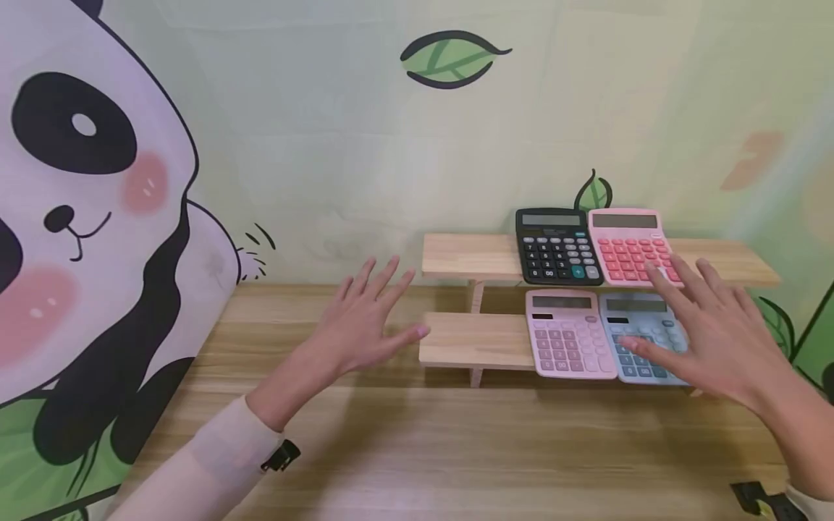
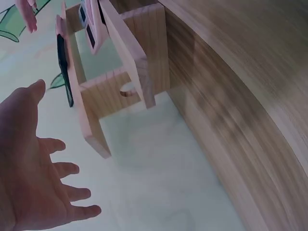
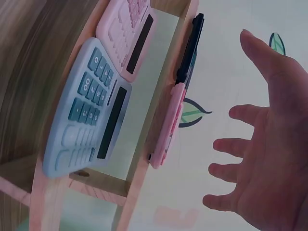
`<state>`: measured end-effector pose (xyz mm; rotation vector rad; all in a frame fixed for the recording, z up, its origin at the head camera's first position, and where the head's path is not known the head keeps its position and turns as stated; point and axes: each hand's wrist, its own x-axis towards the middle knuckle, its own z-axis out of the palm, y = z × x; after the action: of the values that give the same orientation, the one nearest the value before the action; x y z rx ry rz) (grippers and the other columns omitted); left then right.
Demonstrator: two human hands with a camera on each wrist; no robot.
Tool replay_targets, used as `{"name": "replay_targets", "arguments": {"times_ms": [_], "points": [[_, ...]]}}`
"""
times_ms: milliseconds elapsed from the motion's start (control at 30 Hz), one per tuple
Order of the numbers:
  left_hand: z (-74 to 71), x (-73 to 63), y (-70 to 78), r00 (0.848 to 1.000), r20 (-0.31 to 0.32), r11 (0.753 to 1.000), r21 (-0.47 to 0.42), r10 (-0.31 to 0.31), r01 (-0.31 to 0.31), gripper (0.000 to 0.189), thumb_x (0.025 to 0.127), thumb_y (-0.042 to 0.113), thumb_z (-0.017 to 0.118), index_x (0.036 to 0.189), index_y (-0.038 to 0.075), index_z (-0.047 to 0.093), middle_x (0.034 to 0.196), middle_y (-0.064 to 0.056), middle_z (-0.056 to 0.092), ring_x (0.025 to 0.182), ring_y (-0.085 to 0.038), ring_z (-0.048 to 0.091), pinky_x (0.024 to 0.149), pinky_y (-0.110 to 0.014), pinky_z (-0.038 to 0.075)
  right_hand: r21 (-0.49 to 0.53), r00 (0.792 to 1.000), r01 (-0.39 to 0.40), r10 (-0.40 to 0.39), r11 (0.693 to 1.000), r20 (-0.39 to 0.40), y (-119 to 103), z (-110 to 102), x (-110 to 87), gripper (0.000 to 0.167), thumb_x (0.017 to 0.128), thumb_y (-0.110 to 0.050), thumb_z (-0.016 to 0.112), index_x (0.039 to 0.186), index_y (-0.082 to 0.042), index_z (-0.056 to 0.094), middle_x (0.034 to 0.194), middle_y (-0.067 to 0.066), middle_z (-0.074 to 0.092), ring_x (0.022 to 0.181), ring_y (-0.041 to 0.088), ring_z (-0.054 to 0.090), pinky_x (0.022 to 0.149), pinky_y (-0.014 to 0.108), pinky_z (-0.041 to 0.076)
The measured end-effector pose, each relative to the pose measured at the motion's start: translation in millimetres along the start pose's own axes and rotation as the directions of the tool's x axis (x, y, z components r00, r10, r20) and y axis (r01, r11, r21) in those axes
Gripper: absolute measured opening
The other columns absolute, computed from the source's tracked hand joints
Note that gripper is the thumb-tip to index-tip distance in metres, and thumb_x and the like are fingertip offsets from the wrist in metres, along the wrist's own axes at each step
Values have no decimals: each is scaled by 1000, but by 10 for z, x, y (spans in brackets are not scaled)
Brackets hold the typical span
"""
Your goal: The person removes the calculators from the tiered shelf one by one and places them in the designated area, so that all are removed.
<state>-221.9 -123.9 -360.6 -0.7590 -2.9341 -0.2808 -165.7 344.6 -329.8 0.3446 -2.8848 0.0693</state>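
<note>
My left hand (image 1: 361,318) hovers with fingers spread, just left of a two-tier wooden shelf (image 1: 472,340), and holds nothing. My right hand (image 1: 723,336) is also spread and holds nothing; in the head view it covers parts of two calculators on the shelf's right side. On the upper tier a black calculator (image 1: 554,250) leans beside a hot-pink calculator (image 1: 628,246). Below them, a pale pink calculator (image 1: 570,340) and a blue calculator (image 3: 86,106) stand side by side. The right wrist view shows a gap between my right hand and the calculators.
The shelf stands on a wood-grain table (image 1: 456,441) near its back edge. Behind rises a pale backdrop (image 1: 313,145) printed with a panda (image 1: 156,318) at the left and green leaves. Dark clips sit at both of my sleeve cuffs.
</note>
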Motion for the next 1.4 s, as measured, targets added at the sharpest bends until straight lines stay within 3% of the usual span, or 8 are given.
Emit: {"name": "replay_targets", "arguments": {"times_ms": [367,500,600,700,833,1067,1167,1400], "points": [[-58,-349,472,985,-73,986,-36,158,-161,97,96,86,37,171,31,12,178,7,5,163,-30,11,127,-61,24,-3,995,-48,48,999,-84,306,34,-498,114,90,-64,75,170,-10,14,170,33,14,156,57,5,121,80,6],[-15,-370,736,990,-70,977,-172,119,-129,95,95,87,38,171,32,20,175,9,22,159,-26,26,125,-57,32,61,992,-106,109,993,-58,489,167,-556,108,96,-57,72,170,-7,11,168,38,13,154,60,4,119,81,7],[50,-351,906,997,-46,934,-349,61,-73,92,95,86,42,168,32,28,170,8,35,155,-22,36,123,-54,37,141,987,-155,158,978,-11,619,281,-533,102,101,-52,68,169,-4,8,166,41,12,151,65,4,114,86,9],[121,-306,994,999,-23,839,-542,26,-34,85,97,80,49,164,30,37,163,7,46,148,-18,45,118,-49,45,220,985,-173,173,960,20,747,391,-466,98,104,-47,66,169,-3,9,163,44,15,147,70,11,108,89,14],[256,-191,1045,1000,12,655,-755,-10,16,71,100,66,61,158,27,46,154,8,54,140,-17,54,111,-40,52,282,985,-171,174,944,17,926,524,-387,90,106,-42,63,168,0,13,159,47,22,142,73,19,104,90,19],[652,8,1209,988,102,345,-929,-119,137,57,102,46,69,148,15,57,145,-6,63,129,-24,64,106,-41,57,326,977,-198,212,924,-7,1135,751,-309,82,108,-40,59,165,4,19,154,48,29,140,72,23,105,89,21],[797,51,1326,985,108,264,-955,-131,139,58,103,42,70,147,7,57,141,-7,66,127,-21,65,104,-38,57,327,975,-201,222,923,-26,1192,833,-287,79,109,-39,58,164,5,22,151,49,31,138,72,25,105,89,21],[1054,91,1592,972,154,157,-971,-176,182,60,101,37,74,145,-1,56,131,-7,70,120,-22,69,102,-35,58,358,971,-214,237,909,-22,1264,998,-274,75,110,-39,55,162,7,26,152,48,30,138,72,25,103,89,23]]}}
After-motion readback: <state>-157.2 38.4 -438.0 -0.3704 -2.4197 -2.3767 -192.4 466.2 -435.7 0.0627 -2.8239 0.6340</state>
